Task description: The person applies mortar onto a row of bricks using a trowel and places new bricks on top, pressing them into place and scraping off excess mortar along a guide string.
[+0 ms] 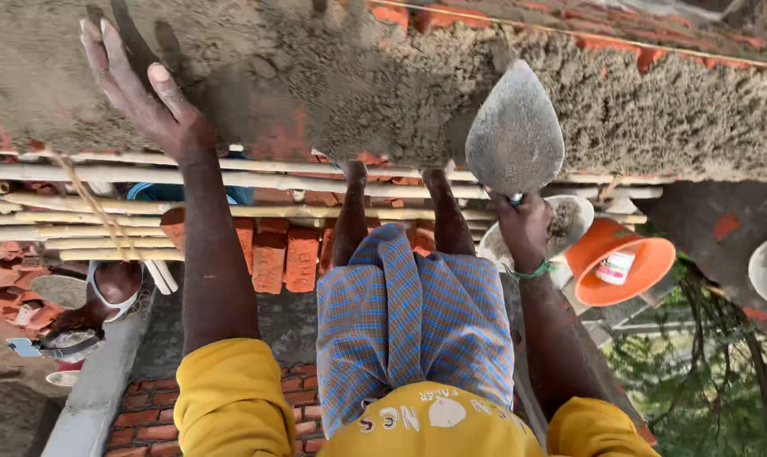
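Note:
My left hand (138, 89) is stretched out with its fingers apart, pressed flat against the wet grey plaster on the brick wall (654, 110). My right hand (525, 228) grips the handle of a pointed steel trowel (515, 131), whose blade is raised flat against the plastered wall. My arms wear yellow sleeves. My legs and a blue checked cloth (413, 322) are below, with my feet on a bamboo pole scaffold (231, 179).
An orange bucket (624, 262) holding a small container hangs right of my right hand, beside a grey mortar pan (565, 222). Stacked red bricks (273, 254) lie under the poles. Another person (104, 292) is below at left. Green foliage (696, 372) shows far below right.

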